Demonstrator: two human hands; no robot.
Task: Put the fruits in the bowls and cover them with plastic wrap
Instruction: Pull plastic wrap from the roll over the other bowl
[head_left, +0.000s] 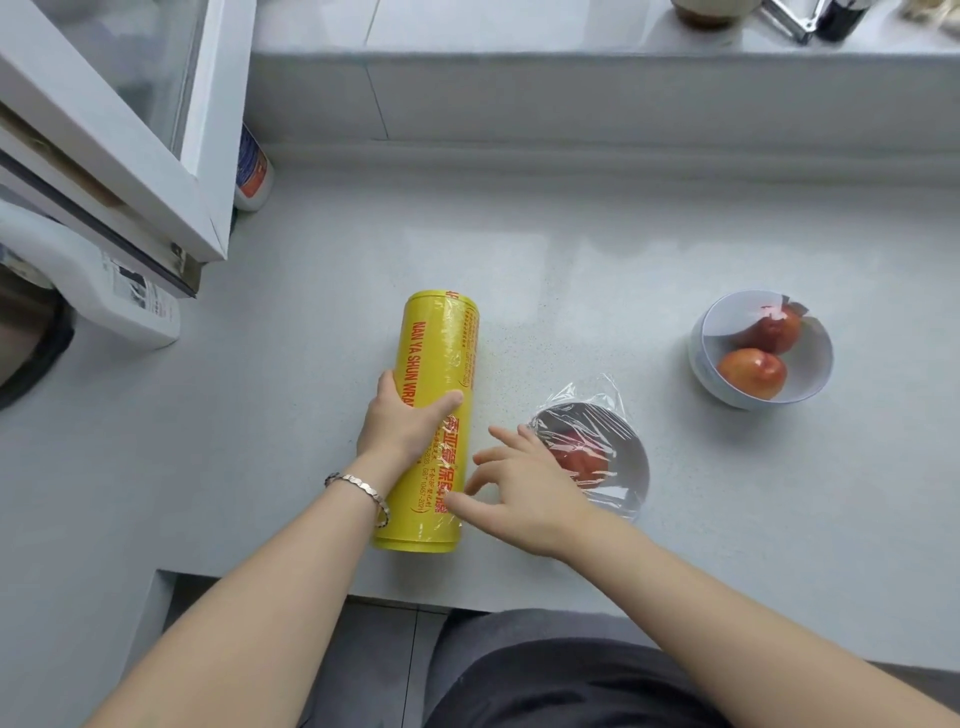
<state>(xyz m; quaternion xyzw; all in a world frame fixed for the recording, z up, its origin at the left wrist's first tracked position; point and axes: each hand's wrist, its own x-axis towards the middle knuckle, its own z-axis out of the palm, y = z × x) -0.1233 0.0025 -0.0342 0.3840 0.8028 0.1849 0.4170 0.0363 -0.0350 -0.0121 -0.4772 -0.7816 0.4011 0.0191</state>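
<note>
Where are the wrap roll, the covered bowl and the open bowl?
Wrap roll (434, 358): head view, on its yellow side.
Covered bowl (631, 457): head view, on its wrapped dark rim.
Open bowl (810, 364): head view, on its white inner wall.

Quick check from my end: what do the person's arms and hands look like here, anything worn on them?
Both forearms are bare, with no sleeves showing in the frame. The left hand has a silver-toned metal bracelet of flat links around its wrist. The right hand shows no ring, watch or glove, and its wrist is bare.
</note>
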